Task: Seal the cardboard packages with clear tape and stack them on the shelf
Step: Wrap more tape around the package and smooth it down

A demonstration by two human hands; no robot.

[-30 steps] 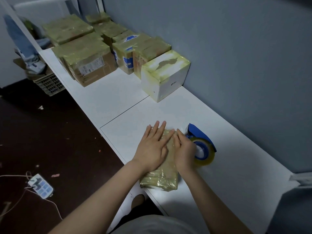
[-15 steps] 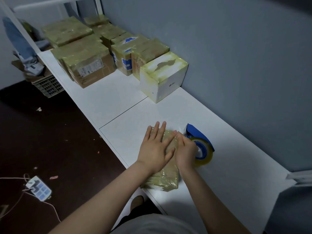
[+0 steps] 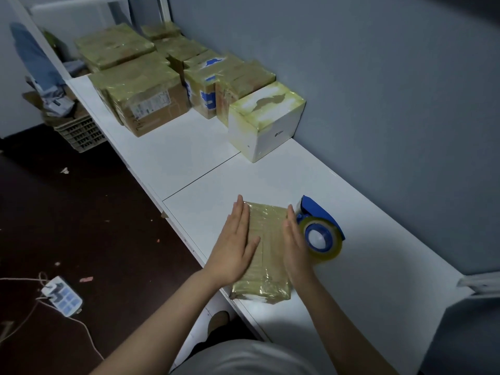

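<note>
The tape-wrapped package (image 3: 270, 239) lies flat on the white shelf (image 3: 384, 244), at its front edge, with the near end reaching that edge. The left hand (image 3: 234, 253) rests palm down on the left side of the package, fingers straight and held together. The right hand (image 3: 295, 247) stands on its edge against the right side of the package, fingers also straight and together; neither hand curls round anything. The blue tape dispenser (image 3: 322, 234), loaded with a roll of clear tape, lies on the shelf just beside the right hand, between it and the wall. Further along the back edge stands a white box (image 3: 266, 123) with tape over its top. Beyond it, a group of sealed cardboard boxes (image 3: 140, 96) fills the far end. A power strip (image 3: 62, 296) lies on the dark floor.
</note>
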